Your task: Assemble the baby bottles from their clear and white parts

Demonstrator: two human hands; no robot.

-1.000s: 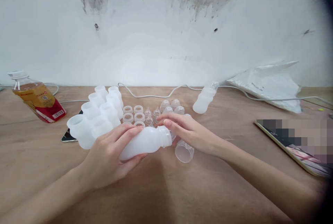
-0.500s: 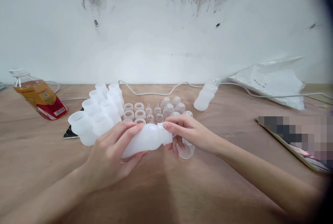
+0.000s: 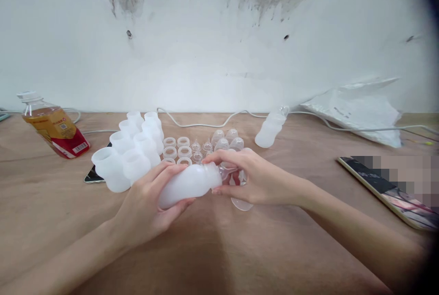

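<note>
A translucent white baby bottle (image 3: 188, 184) lies tilted in my left hand (image 3: 151, 203), its neck pointing right. At that end, my right hand (image 3: 254, 176) has its thumb and fingers closed around the collar ring (image 3: 213, 176). A clear nipple (image 3: 226, 172) sticks out of the ring between the fingers. Behind the right hand, a clear cap (image 3: 242, 204) rests on the table, partly hidden. Beyond the hands are white rings (image 3: 169, 152), clear nipples (image 3: 196, 146) and clear dome caps (image 3: 222, 143).
Several open white bottles (image 3: 136, 163) stand in two rows at left, near a dark phone (image 3: 92, 175) and a tilted drink bottle (image 3: 56, 130). At back right are an assembled bottle (image 3: 269, 129), a cable (image 3: 219, 126) and a plastic bag (image 3: 356, 109). Another phone (image 3: 370, 180) lies at right.
My right hand's fingers have shifted around the bottle neck, the thumb moving from the top to underneath. The nipple now shows between them. My left hand keeps its hold on the bottle.
</note>
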